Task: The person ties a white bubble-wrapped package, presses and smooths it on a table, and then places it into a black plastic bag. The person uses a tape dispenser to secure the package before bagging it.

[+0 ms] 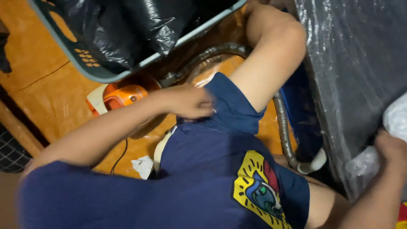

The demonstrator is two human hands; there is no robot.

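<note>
Left hand: the left hand is curled, fingers pinching the navy shorts at the raised knee.
Right hand: the right hand grips clear plastic wrap at the frame's right edge.
Floor: an orange vacuum sits beside the grey hose.

A basket holding a bag stood beyond a small machine, a hose curved rightward behind the left hand, and plastic sheeting hung above the right hand.
</note>
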